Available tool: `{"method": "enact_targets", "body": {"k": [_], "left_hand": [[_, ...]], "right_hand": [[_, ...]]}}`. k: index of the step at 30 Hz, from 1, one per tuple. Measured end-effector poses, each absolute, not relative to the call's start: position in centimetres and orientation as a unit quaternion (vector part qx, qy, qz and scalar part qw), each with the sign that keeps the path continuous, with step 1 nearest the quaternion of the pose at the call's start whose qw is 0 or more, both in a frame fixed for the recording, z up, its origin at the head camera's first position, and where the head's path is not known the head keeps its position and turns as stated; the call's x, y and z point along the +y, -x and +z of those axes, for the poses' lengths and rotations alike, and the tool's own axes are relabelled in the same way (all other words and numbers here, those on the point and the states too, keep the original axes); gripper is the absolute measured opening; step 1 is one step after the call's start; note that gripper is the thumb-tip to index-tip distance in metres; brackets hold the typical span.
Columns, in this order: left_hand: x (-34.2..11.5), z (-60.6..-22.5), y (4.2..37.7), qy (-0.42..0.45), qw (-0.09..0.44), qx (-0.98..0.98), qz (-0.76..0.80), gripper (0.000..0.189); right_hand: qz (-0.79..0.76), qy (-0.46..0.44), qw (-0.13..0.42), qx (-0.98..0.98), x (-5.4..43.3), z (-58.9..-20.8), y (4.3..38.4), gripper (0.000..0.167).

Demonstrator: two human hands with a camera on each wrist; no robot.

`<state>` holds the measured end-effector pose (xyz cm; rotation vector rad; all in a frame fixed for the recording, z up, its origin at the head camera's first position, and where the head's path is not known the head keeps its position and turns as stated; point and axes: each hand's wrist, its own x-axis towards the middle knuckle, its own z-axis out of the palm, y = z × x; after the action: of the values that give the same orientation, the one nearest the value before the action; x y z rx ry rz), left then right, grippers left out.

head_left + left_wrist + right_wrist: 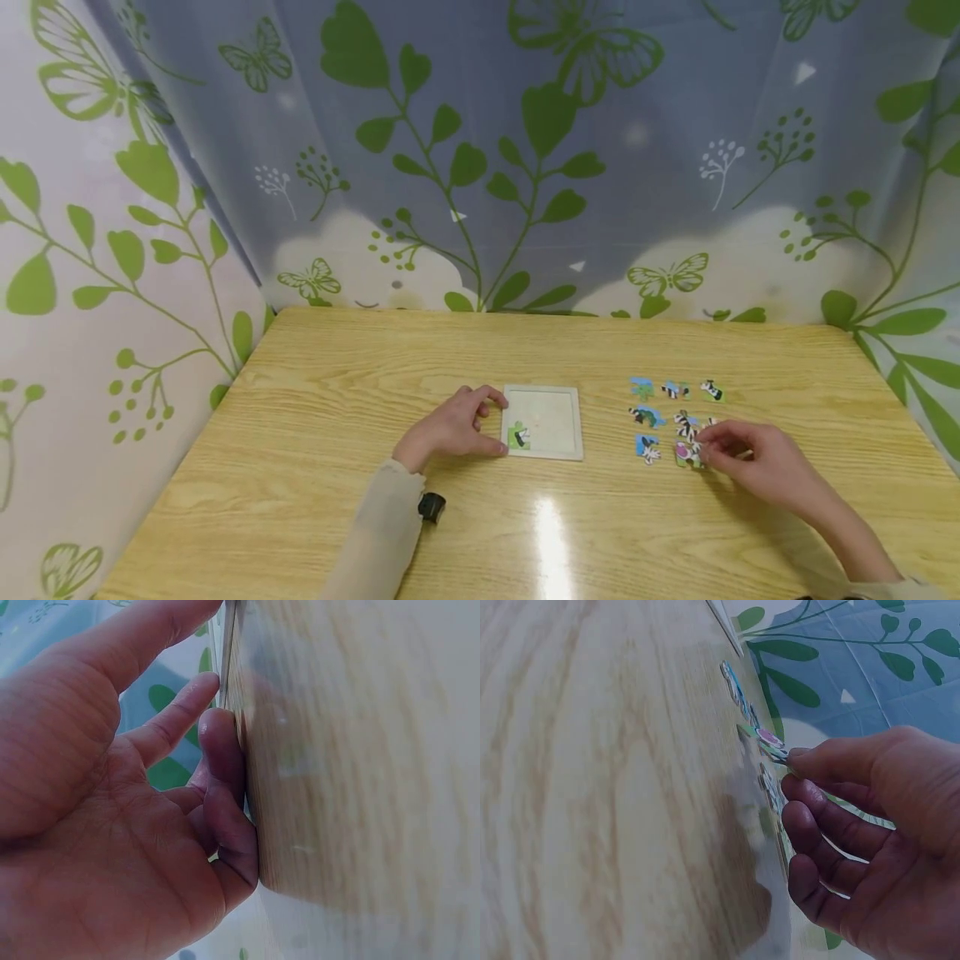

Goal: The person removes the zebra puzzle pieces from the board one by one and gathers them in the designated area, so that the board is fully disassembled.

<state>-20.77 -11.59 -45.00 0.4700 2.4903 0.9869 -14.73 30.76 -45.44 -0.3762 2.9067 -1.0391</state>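
Note:
A square wooden puzzle tray (pixel 580 425) lies on the table with one green puzzle piece (pixel 516 439) in its lower left corner. My left hand (pixel 450 427) touches the tray's left edge with thumb and index finger spread apart; in the left wrist view its other fingers (pixel 225 802) rest against the tabletop. On the right, my right hand (pixel 772 467) pinches a puzzle piece with a pink patch (pixel 684 452) between thumb and fingertips. The right wrist view has this pink-patched piece (pixel 769 738) tilted at the thumb tip. Fingers partly cover the pieces beside it.
Several loose puzzle pieces lie in rough rows right of the tray, among them a blue-and-green one (pixel 642 387), a panda one (pixel 711 390) and a blue-and-white one (pixel 647 449). A patterned curtain (pixel 480 167) hangs behind the wooden table (pixel 337 367).

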Motion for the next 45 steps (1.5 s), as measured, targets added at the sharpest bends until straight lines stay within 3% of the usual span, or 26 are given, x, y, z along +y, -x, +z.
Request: {"method": "enact_targets", "body": {"k": [26,33,45], "left_hand": [[-11.5,-44.6,20.6,-0.160,0.216,0.893,0.361,0.056],[-11.5,-44.8,20.7,-0.161,0.215,0.895,0.357,0.056],[-11.5,-44.9,20.7,-0.163,0.216,0.893,0.360,0.059]], "right_hand": [[-0.310,0.105,0.005,0.945,31.0,-46.2,14.9,0.014],[-0.337,0.114,-0.008,0.934,29.5,-45.7,15.1,0.021],[-0.377,0.170,-0.028,0.910,25.2,-45.3,16.4,0.016]]}}
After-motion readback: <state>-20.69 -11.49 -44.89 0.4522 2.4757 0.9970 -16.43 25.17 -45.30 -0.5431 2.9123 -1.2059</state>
